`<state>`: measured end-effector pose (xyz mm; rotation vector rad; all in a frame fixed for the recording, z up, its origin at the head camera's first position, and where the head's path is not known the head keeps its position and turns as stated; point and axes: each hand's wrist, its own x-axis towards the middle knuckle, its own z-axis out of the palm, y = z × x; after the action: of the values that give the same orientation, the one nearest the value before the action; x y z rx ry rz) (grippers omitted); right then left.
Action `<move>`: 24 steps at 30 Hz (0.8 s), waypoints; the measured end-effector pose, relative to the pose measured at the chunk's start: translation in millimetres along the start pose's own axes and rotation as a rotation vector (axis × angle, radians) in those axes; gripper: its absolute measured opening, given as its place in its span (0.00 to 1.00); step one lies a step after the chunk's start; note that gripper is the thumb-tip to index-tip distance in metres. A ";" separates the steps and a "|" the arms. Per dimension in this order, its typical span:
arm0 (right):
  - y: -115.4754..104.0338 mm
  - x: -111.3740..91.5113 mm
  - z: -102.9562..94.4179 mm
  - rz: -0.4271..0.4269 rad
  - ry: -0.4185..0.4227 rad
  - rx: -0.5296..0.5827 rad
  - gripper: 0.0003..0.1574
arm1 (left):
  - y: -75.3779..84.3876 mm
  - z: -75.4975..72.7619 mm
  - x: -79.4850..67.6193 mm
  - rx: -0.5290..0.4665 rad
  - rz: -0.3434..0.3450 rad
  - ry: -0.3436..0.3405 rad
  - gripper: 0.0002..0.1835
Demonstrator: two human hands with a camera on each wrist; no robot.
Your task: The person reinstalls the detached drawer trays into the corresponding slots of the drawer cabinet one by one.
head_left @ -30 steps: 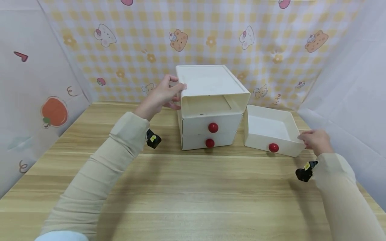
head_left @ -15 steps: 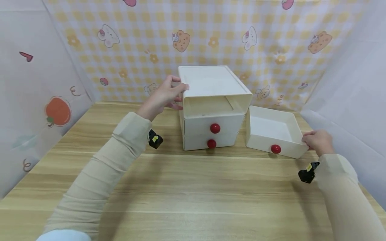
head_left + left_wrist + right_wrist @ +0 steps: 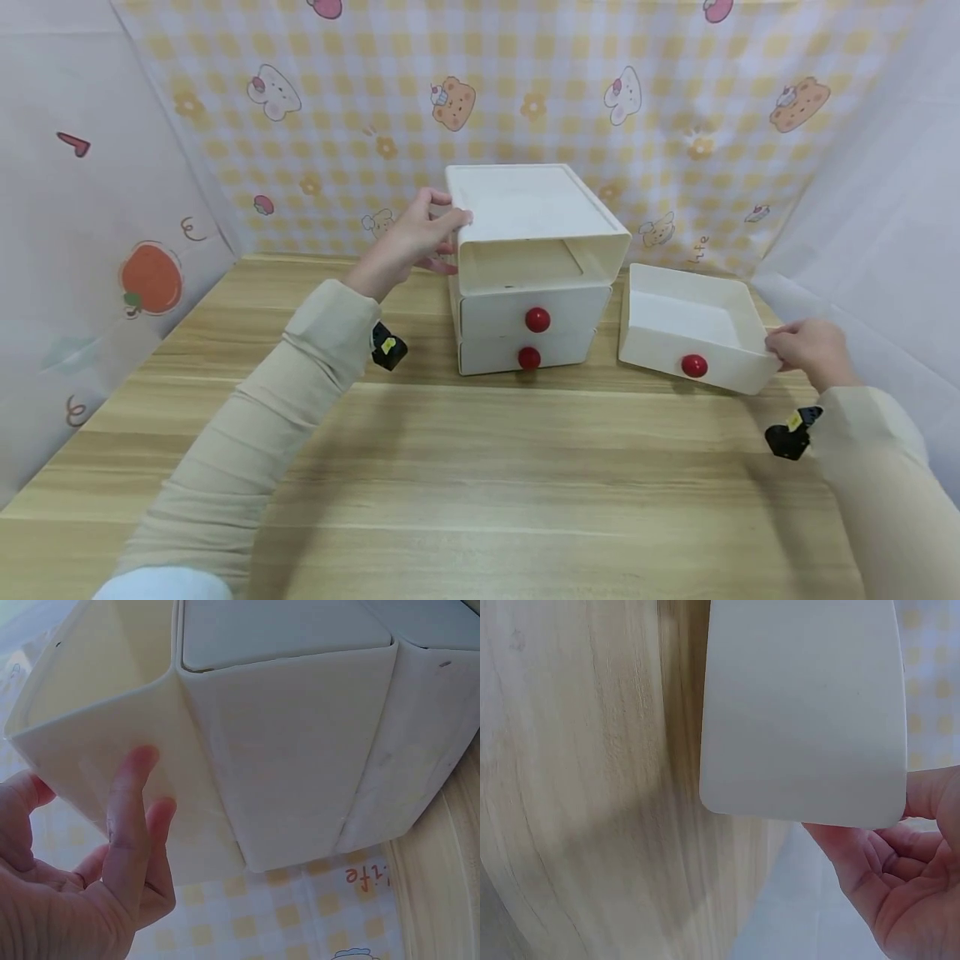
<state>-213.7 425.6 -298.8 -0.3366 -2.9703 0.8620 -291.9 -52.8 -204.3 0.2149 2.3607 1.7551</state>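
Note:
A white drawer cabinet (image 3: 540,204) stands at the back middle, its top compartment vacant and two lower drawers with red knobs shut. My left hand (image 3: 416,235) holds its upper left edge, thumb on the top and fingers against the side wall; in the left wrist view those fingers (image 3: 131,817) lie on the outer side. To the right of the cabinet is a loose white drawer (image 3: 678,346) with a red knob (image 3: 694,366), nothing inside. The right hand (image 3: 810,348) pinches this drawer's right wall near the front corner, which the right wrist view shows from close by.
The wooden table (image 3: 510,475) spreads in front of the cabinet. A checked, printed cloth (image 3: 525,100) hangs right behind, and white cloth walls (image 3: 862,183) close off both sides. Black wrist-camera mounts (image 3: 789,433) stick out below the sleeves.
The loose drawer has moved slightly to the right, away from the cabinet, together with my right hand. My left hand keeps its place on the cabinet. The head view has shifted a little.

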 end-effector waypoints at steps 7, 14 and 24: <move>3.7 -8.0 -7.9 -0.035 0.007 -0.036 0.28 | -0.3 0.7 0.3 0.000 -0.007 -0.002 0.30; 2.3 -16.9 -14.1 -0.041 0.023 -0.011 0.29 | -2.3 0.2 0.9 0.007 -0.005 0.003 0.29; -13.3 -43.8 -26.6 -0.064 0.007 -0.079 0.27 | -1.9 -1.5 -1.3 0.009 -0.002 0.003 0.29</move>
<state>-171.3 419.3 -267.9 -0.2455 -2.9963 0.7367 -291.0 -55.1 -205.7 0.2117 2.3710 1.7453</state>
